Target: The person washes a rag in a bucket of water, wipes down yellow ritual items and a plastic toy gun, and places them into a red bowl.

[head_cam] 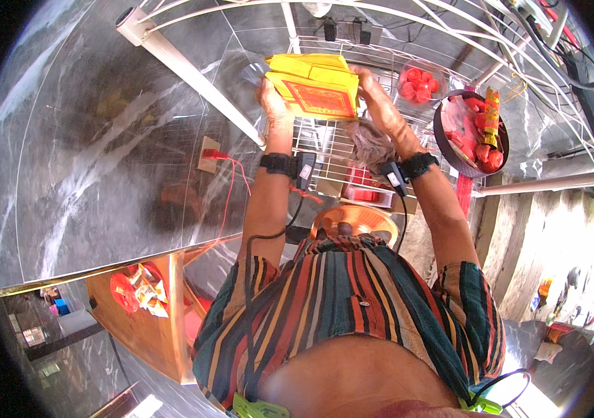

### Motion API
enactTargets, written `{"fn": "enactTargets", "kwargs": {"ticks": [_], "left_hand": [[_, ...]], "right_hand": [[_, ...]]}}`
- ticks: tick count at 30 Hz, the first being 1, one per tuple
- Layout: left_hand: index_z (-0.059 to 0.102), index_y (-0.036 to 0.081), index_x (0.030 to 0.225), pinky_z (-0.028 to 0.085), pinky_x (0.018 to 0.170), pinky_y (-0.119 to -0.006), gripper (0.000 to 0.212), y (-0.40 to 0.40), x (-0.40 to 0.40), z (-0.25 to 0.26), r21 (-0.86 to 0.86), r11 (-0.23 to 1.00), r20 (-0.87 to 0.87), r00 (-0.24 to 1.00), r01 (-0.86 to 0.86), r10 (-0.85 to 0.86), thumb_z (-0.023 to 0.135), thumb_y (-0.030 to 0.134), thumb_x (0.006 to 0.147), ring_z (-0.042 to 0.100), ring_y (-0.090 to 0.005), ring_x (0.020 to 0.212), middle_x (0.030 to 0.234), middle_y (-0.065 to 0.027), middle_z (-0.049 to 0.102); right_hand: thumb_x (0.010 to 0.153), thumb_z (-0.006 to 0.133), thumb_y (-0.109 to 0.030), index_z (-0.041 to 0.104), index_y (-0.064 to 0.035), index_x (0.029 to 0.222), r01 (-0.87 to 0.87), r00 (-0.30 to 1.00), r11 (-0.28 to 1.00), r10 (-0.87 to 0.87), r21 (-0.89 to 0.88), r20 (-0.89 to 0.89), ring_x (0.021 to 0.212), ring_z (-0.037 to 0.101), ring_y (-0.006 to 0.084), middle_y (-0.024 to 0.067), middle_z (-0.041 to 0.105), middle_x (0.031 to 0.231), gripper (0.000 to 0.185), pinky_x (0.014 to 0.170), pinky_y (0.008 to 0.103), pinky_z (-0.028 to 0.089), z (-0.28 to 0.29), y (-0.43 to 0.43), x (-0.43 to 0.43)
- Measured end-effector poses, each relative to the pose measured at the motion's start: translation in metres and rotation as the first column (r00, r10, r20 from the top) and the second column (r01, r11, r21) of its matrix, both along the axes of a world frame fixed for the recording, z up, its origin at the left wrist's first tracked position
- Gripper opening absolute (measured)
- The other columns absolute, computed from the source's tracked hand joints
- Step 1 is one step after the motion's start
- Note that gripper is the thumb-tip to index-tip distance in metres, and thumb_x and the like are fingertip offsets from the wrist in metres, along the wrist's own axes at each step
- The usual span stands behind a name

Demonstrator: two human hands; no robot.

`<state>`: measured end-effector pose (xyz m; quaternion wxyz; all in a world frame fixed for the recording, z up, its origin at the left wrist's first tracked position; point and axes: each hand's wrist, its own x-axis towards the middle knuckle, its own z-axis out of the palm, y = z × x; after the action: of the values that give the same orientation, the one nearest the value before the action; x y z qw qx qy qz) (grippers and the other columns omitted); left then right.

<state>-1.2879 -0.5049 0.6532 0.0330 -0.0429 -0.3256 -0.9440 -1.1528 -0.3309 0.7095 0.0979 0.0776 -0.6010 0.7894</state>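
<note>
Between my two hands is a stack of yellow paper packets (311,86), the front one printed with a red ornamental panel. My left hand (275,103) grips the stack's left edge, and my right hand (379,104) presses its right edge. The fingers behind the packets are partly hidden. Below the stack stretches a white wire rack shelf (323,137). A crumpled greyish cloth (369,142) lies on the rack, close to my right wrist. Each wrist wears a black band with a small cabled device.
Right of my right hand stand a clear tub of red pieces (420,84) and a round dark box (501,151) holding red packets and a yellow-red tube. White rack posts (197,78) rise around. A red plug (215,153) trails a cord. An orange plastic stool (354,213) sits below.
</note>
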Motion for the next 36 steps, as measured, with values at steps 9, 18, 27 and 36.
{"fn": "enactTargets", "kwargs": {"ticks": [9, 18, 27, 36], "left_hand": [[0.057, -0.001, 0.105, 0.046, 0.085, -0.036, 0.035, 0.004, 0.0, -0.002, 0.044, 0.994, -0.037, 0.995, 0.097, -0.095, 0.05, 0.029, 0.088, 0.058, -0.0236, 0.096, 0.106, -0.0114, 0.06], [0.056, -0.001, 0.096, 0.05, 0.072, -0.038, 0.027, 0.009, -0.002, -0.009, 0.127, 0.992, 0.028, 0.999, 0.022, -0.026, 0.054, 0.023, 0.084, 0.059, -0.0239, 0.082, 0.095, -0.0125, 0.06], [0.055, -0.001, 0.097, 0.049, 0.072, -0.038, 0.027, 0.01, -0.004, -0.011, 0.128, 0.991, 0.03, 0.999, 0.032, -0.036, 0.053, 0.023, 0.085, 0.059, -0.0247, 0.083, 0.096, -0.0133, 0.059], [0.054, -0.001, 0.099, 0.049, 0.073, -0.037, 0.027, 0.009, -0.002, -0.013, 0.059, 0.997, 0.01, 0.999, 0.043, -0.043, 0.053, 0.022, 0.085, 0.059, -0.023, 0.084, 0.097, -0.012, 0.059]], "right_hand": [[0.067, 0.073, -0.041, 0.02, -0.0039, 0.14, -0.021, 1.0, 0.836, 0.013, 0.548, 0.019, 0.131, 0.027, 0.0267, 0.0159, 0.031, 0.14, 0.097, 0.107, 0.0378, 0.021, 0.009, 0.008, 0.011], [0.079, 0.057, -0.035, 0.04, -0.0082, 0.133, -0.04, 0.999, 0.932, 0.043, 0.36, -0.002, 0.123, 0.04, 0.0257, 0.0159, 0.046, 0.13, 0.062, 0.104, 0.0357, 0.027, 0.027, 0.026, -0.017], [0.088, 0.058, -0.032, 0.052, -0.0034, 0.12, -0.007, 0.991, 0.975, -0.023, 0.221, 0.13, 0.103, 0.05, 0.0149, 0.0056, 0.057, 0.112, 0.043, 0.091, 0.0305, 0.038, 0.007, 0.034, -0.023], [0.082, 0.063, -0.015, 0.053, -0.0036, 0.116, 0.235, 0.97, 0.713, -0.213, 0.661, -0.114, 0.091, 0.059, 0.0163, 0.0111, 0.062, 0.103, 0.037, 0.08, 0.0302, 0.047, -0.007, 0.037, -0.034]]}}
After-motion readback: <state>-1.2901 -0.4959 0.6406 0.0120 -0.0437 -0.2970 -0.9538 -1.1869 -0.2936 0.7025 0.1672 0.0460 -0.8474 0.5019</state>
